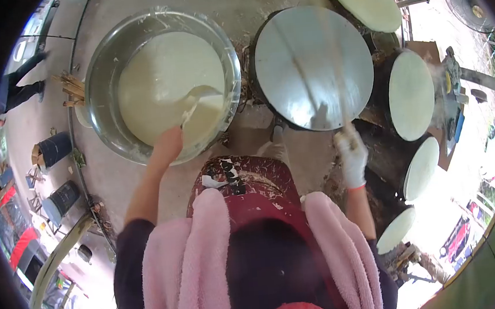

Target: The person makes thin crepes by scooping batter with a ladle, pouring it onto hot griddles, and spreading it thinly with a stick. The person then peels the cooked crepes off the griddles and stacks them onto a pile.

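Note:
My bare left hand (169, 144) is closed on the handle of a white ladle (203, 98), whose head lies at the surface of the pale batter (165, 74). A large metal basin (99, 102) holds that batter. My right hand (351, 157), in a white glove, is closed on a long thin stick (342, 83), blurred along its length. The stick stretches away from me over a round, shiny grey griddle or lid (287, 64). Both hands are on the near side of these round vessels.
Several round pale covers (410, 95) stand along the right, with a fan (469, 6) at the upper right. Dark cylinders (60, 202) stand at the left. Sticks (72, 88) lie beside the basin. Another person's legs (24, 85) show at the far left.

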Motion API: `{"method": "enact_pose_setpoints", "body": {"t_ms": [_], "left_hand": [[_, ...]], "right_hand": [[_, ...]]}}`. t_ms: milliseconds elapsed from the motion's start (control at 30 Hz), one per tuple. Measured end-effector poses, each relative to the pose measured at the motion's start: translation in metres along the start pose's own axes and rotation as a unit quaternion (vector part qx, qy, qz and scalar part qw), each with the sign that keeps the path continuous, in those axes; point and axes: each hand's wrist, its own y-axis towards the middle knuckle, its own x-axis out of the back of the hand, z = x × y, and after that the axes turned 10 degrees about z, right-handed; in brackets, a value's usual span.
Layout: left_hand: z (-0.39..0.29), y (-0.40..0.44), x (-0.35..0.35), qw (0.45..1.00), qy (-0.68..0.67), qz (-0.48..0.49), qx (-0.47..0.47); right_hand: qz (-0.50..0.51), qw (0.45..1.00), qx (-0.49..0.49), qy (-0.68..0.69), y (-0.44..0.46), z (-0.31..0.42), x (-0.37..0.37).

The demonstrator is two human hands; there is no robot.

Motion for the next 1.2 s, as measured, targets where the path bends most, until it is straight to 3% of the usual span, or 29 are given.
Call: {"method": "enact_pose_setpoints", "body": {"t_ms": [100,167,267,367,400,467,533,600,667,700,767,867,967,1000,1100,1167,1200], "left_hand": [[0.027,0.058,-0.009,1.000,0.012,0.004,-0.028],[0.016,0.071,0.014,0.995,0.039,-0.048,-0.073],[0.045,0.102,-0.010,0.998,0.003,-0.002,-0.057],[0.072,0.103,-0.044,0.993,-0.033,0.058,-0.098],[0.072,0.091,-0.050,0.975,-0.179,0.125,-0.052],[0.061,0.054,-0.064,0.857,-0.452,0.244,0.040],[0.044,0.022,-0.106,0.742,-0.627,0.228,0.071],[0.028,0.002,-0.154,0.536,-0.796,0.279,0.020],[-0.027,-0.040,-0.157,0.452,-0.870,0.197,-0.023],[-0.043,-0.045,-0.162,0.366,-0.907,0.200,-0.062],[-0.065,-0.056,-0.178,0.181,-0.952,0.205,-0.139],[-0.091,-0.095,-0.151,0.133,-0.948,0.198,-0.209],[-0.092,-0.139,-0.103,0.159,-0.938,0.192,-0.240],[-0.088,-0.154,-0.082,0.192,-0.938,0.175,-0.228],[-0.080,-0.200,-0.002,0.258,-0.882,0.237,-0.316],[-0.085,-0.244,0.058,0.291,-0.909,0.148,-0.258],[-0.090,-0.265,0.092,0.342,-0.891,0.123,-0.270]], "right_hand": [[0.032,0.983,-0.102,0.148,-0.063,-0.029,-0.056],[0.015,0.979,-0.157,0.131,-0.090,-0.017,-0.080],[0.021,0.976,-0.158,0.147,-0.116,-0.033,-0.100],[0.040,0.976,-0.166,0.136,-0.140,-0.050,-0.116],[0.053,0.976,-0.163,0.133,-0.148,-0.057,-0.121],[0.101,0.975,-0.178,0.088,-0.166,-0.054,-0.128],[0.131,0.957,-0.212,0.152,-0.189,-0.085,-0.143],[0.138,0.960,-0.200,0.139,-0.212,-0.108,-0.163],[0.192,0.948,-0.235,0.099,-0.229,-0.108,-0.170],[0.218,0.940,-0.249,0.078,-0.236,-0.104,-0.172],[0.235,0.911,-0.271,0.204,-0.255,-0.096,-0.173],[0.247,0.922,-0.222,0.198,-0.280,-0.114,-0.167],[0.240,0.954,-0.108,0.142,-0.295,-0.107,-0.157],[0.245,0.956,-0.085,0.137,-0.297,-0.097,-0.153],[0.241,0.955,-0.013,0.171,-0.298,-0.047,-0.141],[0.234,0.957,0.035,0.166,-0.290,-0.011,-0.133],[0.229,0.961,0.059,0.141,-0.283,0.004,-0.126]]}}
